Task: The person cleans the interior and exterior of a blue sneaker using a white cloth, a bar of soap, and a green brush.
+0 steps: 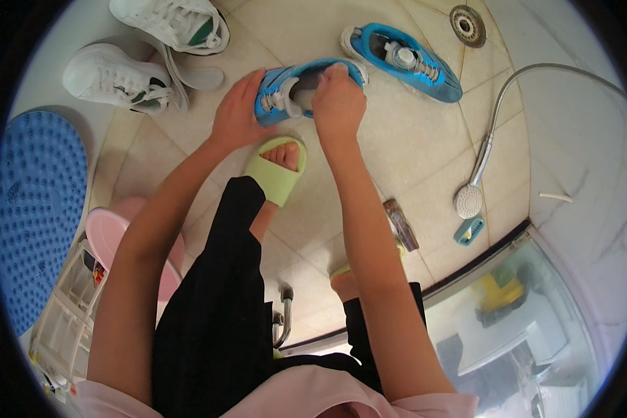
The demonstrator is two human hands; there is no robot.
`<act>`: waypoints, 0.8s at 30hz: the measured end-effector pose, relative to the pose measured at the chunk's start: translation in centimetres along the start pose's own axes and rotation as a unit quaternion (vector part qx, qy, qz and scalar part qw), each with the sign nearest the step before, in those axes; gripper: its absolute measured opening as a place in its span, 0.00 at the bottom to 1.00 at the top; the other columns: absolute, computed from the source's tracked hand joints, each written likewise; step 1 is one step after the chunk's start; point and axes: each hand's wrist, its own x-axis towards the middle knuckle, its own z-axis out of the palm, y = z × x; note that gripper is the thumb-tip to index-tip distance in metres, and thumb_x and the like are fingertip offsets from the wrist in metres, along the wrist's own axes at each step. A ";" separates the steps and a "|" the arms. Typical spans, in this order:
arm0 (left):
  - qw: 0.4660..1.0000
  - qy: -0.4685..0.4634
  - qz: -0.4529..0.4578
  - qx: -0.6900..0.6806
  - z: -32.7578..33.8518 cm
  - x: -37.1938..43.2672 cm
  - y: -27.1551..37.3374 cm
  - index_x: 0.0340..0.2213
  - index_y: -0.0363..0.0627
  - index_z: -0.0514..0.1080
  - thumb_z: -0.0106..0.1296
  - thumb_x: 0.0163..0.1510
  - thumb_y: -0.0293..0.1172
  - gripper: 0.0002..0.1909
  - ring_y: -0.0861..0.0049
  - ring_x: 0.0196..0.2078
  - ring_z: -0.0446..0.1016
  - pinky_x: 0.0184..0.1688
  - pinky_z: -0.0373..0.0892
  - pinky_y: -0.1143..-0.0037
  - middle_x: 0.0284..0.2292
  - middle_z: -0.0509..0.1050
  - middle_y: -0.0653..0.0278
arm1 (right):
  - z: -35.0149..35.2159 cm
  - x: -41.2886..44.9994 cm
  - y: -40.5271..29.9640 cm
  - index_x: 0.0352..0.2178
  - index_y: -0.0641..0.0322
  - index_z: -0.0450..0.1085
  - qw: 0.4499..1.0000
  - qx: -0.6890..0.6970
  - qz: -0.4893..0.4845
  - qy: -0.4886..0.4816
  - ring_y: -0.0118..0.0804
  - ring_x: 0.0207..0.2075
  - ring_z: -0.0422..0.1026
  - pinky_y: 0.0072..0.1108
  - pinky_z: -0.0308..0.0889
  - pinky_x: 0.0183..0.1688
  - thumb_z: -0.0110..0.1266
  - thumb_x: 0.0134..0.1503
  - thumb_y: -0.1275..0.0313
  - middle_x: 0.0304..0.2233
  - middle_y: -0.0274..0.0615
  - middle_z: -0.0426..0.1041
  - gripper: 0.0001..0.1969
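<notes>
A blue sneaker with pale laces is in front of me, above the tiled floor or resting on it; I cannot tell which. My left hand is wrapped around its toe end. At the shoe's opening, my right hand is closed on the near side of the collar, thumb up, its fingertips hidden. Something pale shows inside the shoe beside that hand. The matching blue sneaker lies to the upper right, its whitish tongue pulled up and its laces loosened.
White sneakers lean on a rack at upper left. A blue bumpy mat and a pink basin are left. Right are a shower head with hose, a teal brush, a brown-handled brush and a floor drain.
</notes>
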 end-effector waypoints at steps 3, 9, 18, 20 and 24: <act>1.000 -0.008 0.006 0.013 -0.1 -0.2 0.1 0.58 0.43 0.56 0.66 0.31 0.32 0.51 0.56 0.55 0.66 0.56 0.65 0.67 0.53 0.66 0.52 | 1.4 -0.5 0.1 0.30 0.61 0.67 0.997 0.001 -0.049 -0.066 0.55 0.28 0.75 0.41 0.70 0.32 0.53 0.53 0.71 0.23 0.52 0.74 0.05; 0.999 -0.016 0.033 0.007 0.0 0.6 0.1 0.58 0.43 0.57 0.66 0.31 0.30 0.49 0.56 0.55 0.66 0.55 0.66 0.68 0.53 0.66 0.52 | 2.8 -1.0 1.3 0.29 0.69 0.74 0.970 0.090 -0.110 -0.197 0.60 0.38 0.74 0.40 0.71 0.43 0.56 0.43 0.79 0.34 0.61 0.73 0.08; 0.999 -0.037 0.018 0.009 -0.8 0.5 0.3 0.59 0.45 0.56 0.67 0.30 0.30 0.52 0.56 0.55 0.66 0.56 0.66 0.68 0.54 0.65 0.53 | -2.1 0.6 0.2 0.25 0.69 0.74 0.984 -0.065 -0.082 -0.145 0.58 0.31 0.75 0.36 0.73 0.35 0.55 0.47 0.78 0.30 0.60 0.73 0.04; 0.999 -0.050 0.016 0.008 -0.3 1.0 0.3 0.61 0.46 0.54 0.68 0.30 0.31 0.55 0.55 0.56 0.65 0.56 0.65 0.67 0.55 0.64 0.52 | -0.5 0.3 1.1 0.23 0.69 0.74 0.986 -0.027 -0.094 -0.136 0.58 0.32 0.75 0.36 0.73 0.35 0.53 0.48 0.78 0.28 0.61 0.73 0.04; 0.999 -0.030 0.042 0.007 0.2 0.5 -0.2 0.61 0.46 0.54 0.68 0.30 0.31 0.55 0.54 0.56 0.66 0.56 0.66 0.67 0.55 0.64 0.52 | 2.4 -1.5 0.2 0.24 0.70 0.75 0.980 0.059 -0.059 -0.182 0.59 0.34 0.75 0.39 0.72 0.37 0.50 0.48 0.79 0.29 0.63 0.74 0.07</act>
